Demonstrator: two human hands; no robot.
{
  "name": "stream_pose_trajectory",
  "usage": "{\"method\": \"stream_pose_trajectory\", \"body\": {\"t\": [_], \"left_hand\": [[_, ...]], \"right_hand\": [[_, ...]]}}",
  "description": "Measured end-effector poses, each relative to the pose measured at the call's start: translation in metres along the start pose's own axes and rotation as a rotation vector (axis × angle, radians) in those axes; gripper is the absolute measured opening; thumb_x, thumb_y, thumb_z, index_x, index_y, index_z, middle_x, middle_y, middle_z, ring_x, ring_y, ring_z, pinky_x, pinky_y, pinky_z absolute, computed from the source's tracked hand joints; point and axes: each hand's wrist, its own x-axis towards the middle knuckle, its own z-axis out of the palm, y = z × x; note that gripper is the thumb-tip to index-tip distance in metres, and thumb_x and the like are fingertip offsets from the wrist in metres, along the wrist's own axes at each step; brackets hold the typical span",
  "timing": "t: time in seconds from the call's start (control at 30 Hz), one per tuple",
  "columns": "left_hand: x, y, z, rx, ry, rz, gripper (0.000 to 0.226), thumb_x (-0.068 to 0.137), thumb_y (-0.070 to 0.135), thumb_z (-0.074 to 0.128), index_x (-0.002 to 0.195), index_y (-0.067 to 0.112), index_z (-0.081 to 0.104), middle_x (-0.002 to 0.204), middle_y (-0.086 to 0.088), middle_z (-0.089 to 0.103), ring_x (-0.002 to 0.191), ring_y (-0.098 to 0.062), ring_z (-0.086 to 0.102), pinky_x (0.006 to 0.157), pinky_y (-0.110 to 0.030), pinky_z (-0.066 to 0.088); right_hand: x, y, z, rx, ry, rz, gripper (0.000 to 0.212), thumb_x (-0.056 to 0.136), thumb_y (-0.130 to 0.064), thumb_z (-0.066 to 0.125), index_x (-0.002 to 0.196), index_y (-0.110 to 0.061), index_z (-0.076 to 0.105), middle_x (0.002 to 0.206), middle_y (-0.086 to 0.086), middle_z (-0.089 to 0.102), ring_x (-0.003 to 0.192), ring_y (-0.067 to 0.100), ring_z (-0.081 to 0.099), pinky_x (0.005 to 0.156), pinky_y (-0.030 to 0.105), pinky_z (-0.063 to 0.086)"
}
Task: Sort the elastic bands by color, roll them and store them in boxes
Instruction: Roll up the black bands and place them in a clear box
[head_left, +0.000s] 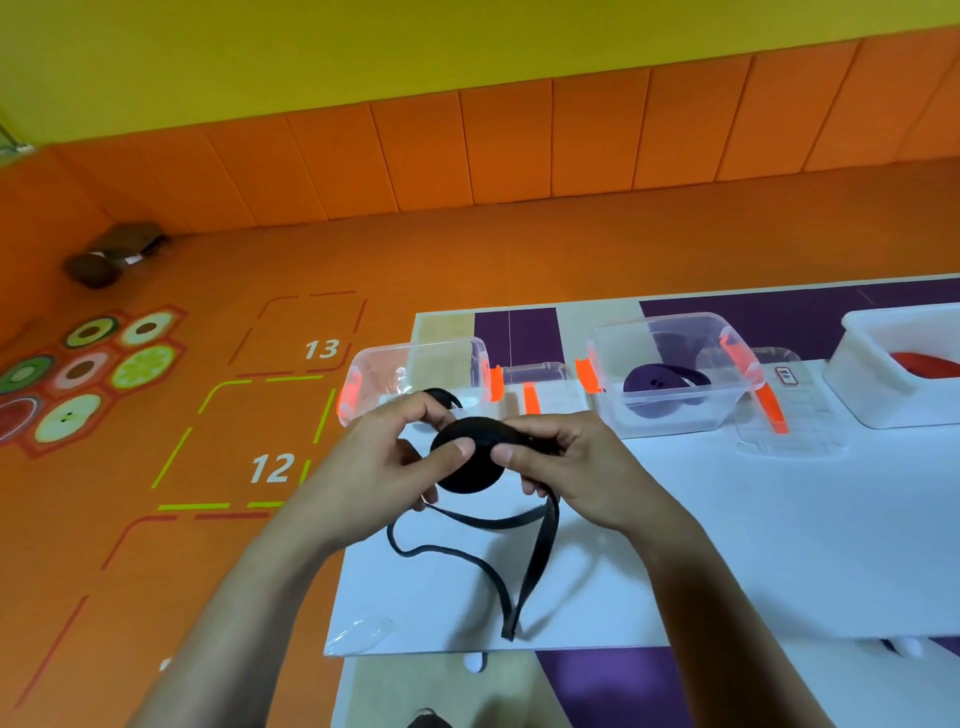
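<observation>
A black elastic band is wound into a flat roll (470, 470) held above the white table (727, 545). My left hand (384, 462) and my right hand (566, 462) both pinch the roll, thumbs pressed on its face. The band's loose tail (524, 566) hangs from the roll and loops on the table. Behind my hands stands a clear box (415, 374) with another black roll partly hidden inside. A second clear box (670, 374) holds a purple roll (660, 384). A white box (904, 364) at the right holds a red roll (930, 364).
Two clear lids with orange clips lie on the table, one (535, 384) between the clear boxes and one (784, 405) right of the purple box. The table's left edge drops to an orange floor (208, 415) with painted numbers.
</observation>
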Motion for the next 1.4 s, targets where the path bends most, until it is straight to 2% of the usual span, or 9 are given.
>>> {"method": "stream_pose_trajectory", "body": {"t": [0.13, 0.27, 0.37, 0.57, 0.73, 1.0, 1.2, 1.3, 1.4], "left_hand": [[0.003, 0.005, -0.010, 0.085, -0.053, 0.064, 0.009, 0.096, 0.025, 0.069, 0.104, 0.023, 0.069, 0.097, 0.002, 0.068, 0.058, -0.022, 0.068, 0.058, -0.032, 0.056], [0.001, 0.004, -0.010, 0.078, -0.001, 0.087, 0.008, 0.096, 0.024, 0.069, 0.103, 0.025, 0.070, 0.094, 0.003, 0.069, 0.057, -0.023, 0.068, 0.056, -0.033, 0.057], [0.000, 0.005, -0.011, 0.094, 0.032, 0.093, 0.008, 0.095, 0.024, 0.069, 0.102, 0.028, 0.070, 0.094, 0.004, 0.070, 0.056, -0.022, 0.068, 0.055, -0.033, 0.057], [-0.001, 0.007, -0.015, 0.089, 0.121, 0.117, 0.010, 0.096, 0.026, 0.068, 0.105, 0.027, 0.070, 0.091, 0.000, 0.072, 0.060, -0.021, 0.069, 0.057, -0.037, 0.059], [-0.005, 0.005, -0.009, -0.003, 0.190, 0.157, 0.012, 0.097, 0.024, 0.065, 0.109, 0.022, 0.068, 0.094, 0.001, 0.071, 0.065, -0.025, 0.072, 0.062, -0.039, 0.061], [-0.006, 0.005, -0.004, -0.148, 0.276, 0.186, 0.013, 0.099, 0.023, 0.059, 0.110, 0.016, 0.061, 0.114, -0.016, 0.061, 0.064, -0.032, 0.074, 0.063, -0.047, 0.063], [-0.007, 0.006, 0.017, -0.441, 0.225, 0.070, 0.018, 0.102, 0.020, 0.049, 0.117, 0.010, 0.050, 0.119, -0.016, 0.067, 0.082, -0.039, 0.076, 0.076, -0.047, 0.064], [-0.009, 0.006, 0.010, -0.322, 0.139, -0.026, 0.009, 0.104, 0.015, 0.052, 0.111, 0.009, 0.052, 0.111, -0.015, 0.066, 0.073, -0.037, 0.076, 0.068, -0.054, 0.063], [-0.006, 0.012, -0.008, -0.046, 0.090, 0.020, 0.010, 0.096, 0.025, 0.067, 0.104, 0.020, 0.063, 0.103, -0.001, 0.067, 0.061, -0.030, 0.071, 0.055, -0.044, 0.061]], "right_hand": [[0.002, -0.007, 0.004, -0.064, -0.042, -0.017, 0.021, 0.098, -0.027, 0.069, 0.116, -0.032, 0.076, 0.084, -0.002, 0.070, 0.072, 0.010, 0.057, 0.070, 0.031, 0.051], [0.002, -0.009, -0.002, -0.082, -0.052, -0.026, 0.026, 0.098, -0.023, 0.068, 0.122, -0.032, 0.074, 0.106, -0.008, 0.076, 0.097, 0.014, 0.069, 0.093, 0.034, 0.054], [0.001, -0.007, -0.003, -0.126, -0.048, -0.026, 0.027, 0.101, -0.021, 0.065, 0.126, -0.029, 0.071, 0.112, -0.008, 0.076, 0.109, 0.010, 0.069, 0.101, 0.030, 0.052], [0.004, -0.007, 0.005, -0.185, 0.052, -0.076, 0.023, 0.102, -0.029, 0.062, 0.122, -0.035, 0.071, 0.102, -0.008, 0.074, 0.100, 0.013, 0.066, 0.091, 0.038, 0.054], [0.002, -0.009, 0.007, -0.011, 0.050, -0.073, 0.018, 0.100, -0.022, 0.065, 0.115, -0.027, 0.075, 0.107, -0.006, 0.075, 0.109, 0.013, 0.068, 0.102, 0.050, 0.052], [0.004, -0.008, 0.021, 0.056, 0.168, -0.129, 0.015, 0.096, -0.021, 0.071, 0.108, -0.026, 0.077, 0.102, -0.010, 0.078, 0.102, 0.011, 0.071, 0.094, 0.024, 0.052], [0.008, -0.013, 0.027, 0.236, 0.245, -0.128, 0.018, 0.100, -0.013, 0.065, 0.113, -0.019, 0.075, 0.105, -0.002, 0.079, 0.104, 0.015, 0.073, 0.096, 0.029, 0.056], [0.004, -0.010, 0.018, 0.124, 0.186, -0.121, 0.021, 0.101, -0.014, 0.063, 0.118, -0.018, 0.075, 0.105, -0.004, 0.078, 0.100, 0.013, 0.072, 0.093, 0.033, 0.056], [-0.001, -0.012, 0.008, 0.028, 0.077, -0.100, 0.022, 0.100, -0.015, 0.065, 0.119, -0.021, 0.075, 0.094, -0.014, 0.074, 0.087, 0.005, 0.067, 0.084, 0.023, 0.049]]}}
